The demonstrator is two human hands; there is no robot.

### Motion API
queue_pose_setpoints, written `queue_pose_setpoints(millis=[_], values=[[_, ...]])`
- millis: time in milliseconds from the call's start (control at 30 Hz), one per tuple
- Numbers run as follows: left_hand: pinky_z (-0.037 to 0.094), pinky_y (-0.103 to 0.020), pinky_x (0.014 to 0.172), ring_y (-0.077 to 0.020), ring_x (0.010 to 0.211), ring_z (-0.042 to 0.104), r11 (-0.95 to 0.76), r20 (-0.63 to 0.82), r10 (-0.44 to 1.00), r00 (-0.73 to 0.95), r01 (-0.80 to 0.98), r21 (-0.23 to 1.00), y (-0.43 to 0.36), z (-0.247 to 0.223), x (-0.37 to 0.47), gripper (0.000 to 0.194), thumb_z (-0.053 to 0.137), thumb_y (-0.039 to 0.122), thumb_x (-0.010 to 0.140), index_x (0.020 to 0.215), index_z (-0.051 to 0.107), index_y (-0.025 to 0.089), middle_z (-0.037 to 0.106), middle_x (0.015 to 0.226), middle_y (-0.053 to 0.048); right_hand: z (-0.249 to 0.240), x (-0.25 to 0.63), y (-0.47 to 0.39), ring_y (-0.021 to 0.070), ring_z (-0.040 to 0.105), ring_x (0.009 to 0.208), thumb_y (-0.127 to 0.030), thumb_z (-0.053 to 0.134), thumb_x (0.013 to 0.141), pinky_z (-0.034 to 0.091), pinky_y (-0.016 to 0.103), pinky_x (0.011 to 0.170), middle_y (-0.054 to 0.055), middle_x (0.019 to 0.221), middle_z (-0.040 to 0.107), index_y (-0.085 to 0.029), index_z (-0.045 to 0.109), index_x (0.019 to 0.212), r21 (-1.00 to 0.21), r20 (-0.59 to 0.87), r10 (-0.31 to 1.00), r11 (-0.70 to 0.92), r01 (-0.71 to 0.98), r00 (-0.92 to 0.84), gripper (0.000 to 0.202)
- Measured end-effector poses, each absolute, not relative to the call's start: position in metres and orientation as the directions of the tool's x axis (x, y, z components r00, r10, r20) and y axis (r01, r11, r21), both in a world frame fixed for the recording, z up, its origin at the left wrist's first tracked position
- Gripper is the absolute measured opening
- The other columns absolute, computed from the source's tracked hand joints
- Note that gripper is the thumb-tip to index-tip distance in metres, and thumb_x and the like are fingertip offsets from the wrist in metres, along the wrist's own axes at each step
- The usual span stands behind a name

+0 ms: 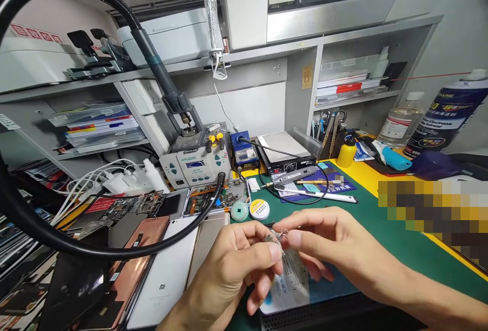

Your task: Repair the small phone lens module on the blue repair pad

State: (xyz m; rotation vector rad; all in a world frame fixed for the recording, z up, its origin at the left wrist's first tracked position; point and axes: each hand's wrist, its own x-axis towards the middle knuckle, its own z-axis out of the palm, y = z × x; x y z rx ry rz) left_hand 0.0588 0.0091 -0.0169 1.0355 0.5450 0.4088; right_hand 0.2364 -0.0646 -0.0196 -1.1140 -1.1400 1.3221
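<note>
My left hand [234, 262] is closed, thumb and index finger pinching a small silvery metal piece [271, 239] whose kind I cannot make out. Thumb and index finger of my right hand [339, 239] close on a thin, shiny wire-like bit [282, 236] at the right side of that piece. The fingertips of both hands nearly meet, and they hide part of what is held. Below the hands lies a white and blue printed sheet [292, 275] on the green mat [381, 239].
To the left lie several phones and phone shells, among them a white one [163, 270], under a thick black hose [114, 252]. A hot-air station [198, 166] stands behind. A soldering iron [293, 176], a round tin [259, 209] and a yellow bottle [346, 152] are near the back.
</note>
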Motion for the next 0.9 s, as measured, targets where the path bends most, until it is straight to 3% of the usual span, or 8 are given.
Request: queue_pose_setpoints(millis=[200,400,500,600,767,900], values=[[0.035,-0.01,0.029,-0.0019,0.036,0.044,0.523,-0.216,0.479,0.851,-0.079,0.849,0.014,-0.019,0.055,0.018,0.074,0.024,0.073,0.077,0.066,0.009,0.062,0.062,-0.003,-0.019,0.246,-0.058,0.0045,0.053,0.044,-0.03,0.066,0.088,0.035,0.013,0.036,0.007,0.081,0.068,-0.008,0.073,0.093,-0.889,-0.138,0.955,-0.237,-0.391,-0.263,0.023],[0.036,-0.009,0.029,-0.0026,0.036,0.047,0.517,-0.238,0.478,0.846,-0.052,0.854,0.014,-0.016,0.056,0.023,0.079,0.026,0.069,0.073,0.064,0.009,0.064,0.062,-0.004,-0.022,0.251,-0.055,0.0048,0.047,0.033,-0.033,0.061,0.09,0.032,0.015,0.031,0.008,0.07,0.07,-0.008,0.07,0.083,-0.794,-0.202,0.874,-0.41,-0.448,-0.442,0.027],[0.036,-0.01,0.029,-0.0025,0.036,0.047,0.507,-0.237,0.482,0.844,-0.048,0.861,0.013,-0.014,0.058,0.024,0.079,0.027,0.068,0.072,0.064,0.009,0.065,0.062,-0.004,-0.021,0.249,-0.059,0.0065,0.052,0.039,-0.033,0.069,0.085,0.034,0.015,0.034,0.006,0.072,0.07,-0.011,0.069,0.085,-0.91,-0.156,0.934,-0.262,-0.321,-0.321,0.022],[0.037,-0.01,0.029,-0.0024,0.036,0.046,0.508,-0.236,0.496,0.836,-0.058,0.86,0.013,-0.015,0.058,0.022,0.079,0.026,0.068,0.072,0.064,0.009,0.065,0.061,-0.004,-0.016,0.243,-0.065,0.0094,0.055,0.052,-0.031,0.074,0.083,0.039,0.018,0.045,0.004,0.071,0.068,-0.013,0.071,0.081,-0.997,-0.049,0.99,-0.056,-0.046,-0.132,0.019],[0.037,-0.01,0.029,-0.0025,0.035,0.046,0.512,-0.231,0.497,0.837,-0.068,0.856,0.015,-0.02,0.059,0.021,0.078,0.026,0.07,0.074,0.064,0.011,0.065,0.061,-0.003,-0.017,0.236,-0.068,0.0142,0.058,0.074,-0.03,0.068,0.089,0.045,0.025,0.065,0.004,0.086,0.068,-0.019,0.076,0.083,-0.928,0.252,0.967,0.249,0.276,-0.024,0.015],[0.037,-0.01,0.029,-0.0023,0.035,0.046,0.518,-0.239,0.471,0.849,-0.047,0.854,0.015,-0.022,0.059,0.022,0.078,0.027,0.071,0.076,0.064,0.011,0.065,0.062,-0.003,-0.027,0.234,-0.068,0.0129,0.054,0.071,-0.027,0.065,0.092,0.043,0.025,0.063,0.001,0.077,0.061,-0.025,0.077,0.09,-0.85,0.399,0.917,0.361,0.383,0.022,0.013]])
